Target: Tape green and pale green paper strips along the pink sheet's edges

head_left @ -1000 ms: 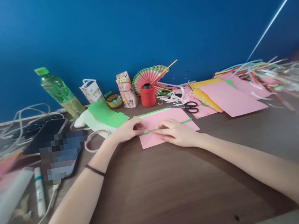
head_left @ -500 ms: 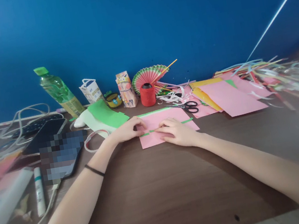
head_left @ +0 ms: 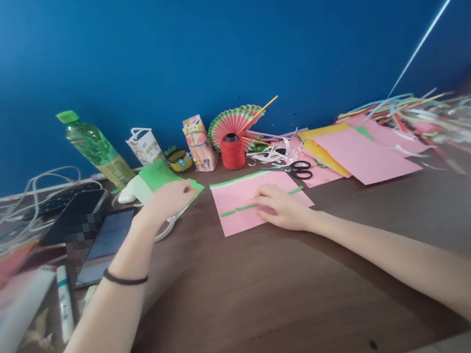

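A pink sheet of paper [head_left: 247, 222] lies on the table with a narrow green strip [head_left: 228, 214] across its middle and a green band along its far edge. My right hand [head_left: 283, 208] rests on the sheet, fingers stretched over the strip, palm down, open. Over to the left, my left hand [head_left: 170, 200] is above green paper [head_left: 156, 174] and a tape roll [head_left: 166, 230], partly covering both. Its fingers are curled in and closed; anything within them is hidden.
Black-handled scissors [head_left: 300, 170] lie just beyond the sheet. Behind stand a red thread spool [head_left: 233, 152], a pleated paper fan [head_left: 227, 124], small cartons and a green bottle [head_left: 97, 148]. More pink paper [head_left: 368, 152] is at right; a phone [head_left: 111, 238] and marker [head_left: 65, 305] are at left.
My left hand has left the pink sheet and moved left over the green paper and tape roll. My right hand has stayed on the sheet.
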The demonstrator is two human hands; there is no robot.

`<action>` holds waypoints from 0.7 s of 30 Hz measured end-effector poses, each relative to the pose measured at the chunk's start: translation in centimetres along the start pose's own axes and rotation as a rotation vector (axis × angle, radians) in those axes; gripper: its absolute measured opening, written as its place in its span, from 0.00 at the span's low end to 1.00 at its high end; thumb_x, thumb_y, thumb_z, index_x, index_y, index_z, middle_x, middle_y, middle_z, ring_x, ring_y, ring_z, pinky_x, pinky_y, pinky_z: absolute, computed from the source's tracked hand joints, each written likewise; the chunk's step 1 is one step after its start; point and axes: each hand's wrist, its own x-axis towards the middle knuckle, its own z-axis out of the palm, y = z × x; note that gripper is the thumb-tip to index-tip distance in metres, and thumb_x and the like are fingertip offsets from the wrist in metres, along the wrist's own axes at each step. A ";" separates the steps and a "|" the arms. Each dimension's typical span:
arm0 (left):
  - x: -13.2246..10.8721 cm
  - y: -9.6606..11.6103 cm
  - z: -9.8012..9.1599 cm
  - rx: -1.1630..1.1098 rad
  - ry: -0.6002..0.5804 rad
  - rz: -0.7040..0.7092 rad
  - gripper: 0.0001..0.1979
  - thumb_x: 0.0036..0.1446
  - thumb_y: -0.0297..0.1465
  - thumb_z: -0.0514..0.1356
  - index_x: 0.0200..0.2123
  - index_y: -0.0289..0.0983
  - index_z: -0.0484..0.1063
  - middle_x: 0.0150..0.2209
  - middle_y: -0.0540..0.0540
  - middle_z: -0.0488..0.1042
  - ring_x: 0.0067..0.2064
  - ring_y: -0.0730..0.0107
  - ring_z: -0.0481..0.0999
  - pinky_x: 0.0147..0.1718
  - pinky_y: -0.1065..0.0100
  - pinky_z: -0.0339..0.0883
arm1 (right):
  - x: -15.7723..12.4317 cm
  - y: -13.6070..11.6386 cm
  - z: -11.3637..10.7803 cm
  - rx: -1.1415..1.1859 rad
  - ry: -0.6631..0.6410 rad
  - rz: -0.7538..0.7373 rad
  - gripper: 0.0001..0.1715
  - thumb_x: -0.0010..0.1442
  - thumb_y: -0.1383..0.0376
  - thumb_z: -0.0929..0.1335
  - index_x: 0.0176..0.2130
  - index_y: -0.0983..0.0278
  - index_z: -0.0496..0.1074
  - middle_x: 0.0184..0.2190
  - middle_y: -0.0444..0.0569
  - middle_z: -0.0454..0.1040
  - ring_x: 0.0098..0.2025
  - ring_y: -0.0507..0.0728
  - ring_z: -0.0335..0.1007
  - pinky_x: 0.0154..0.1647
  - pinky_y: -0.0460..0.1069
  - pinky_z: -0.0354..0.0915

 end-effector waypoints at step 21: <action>-2.9 -0.4 -3.7 -0.649 -0.209 0.201 0.10 0.45 0.38 0.56 0.27 0.37 0.70 0.23 0.50 0.72 0.25 0.72 0.68 0.25 0.72 0.60 | 0.9 -0.8 -1.5 0.044 0.211 -0.012 0.13 0.59 0.71 0.59 0.39 0.63 0.70 0.31 0.51 0.69 0.38 0.57 0.64 0.41 0.54 0.62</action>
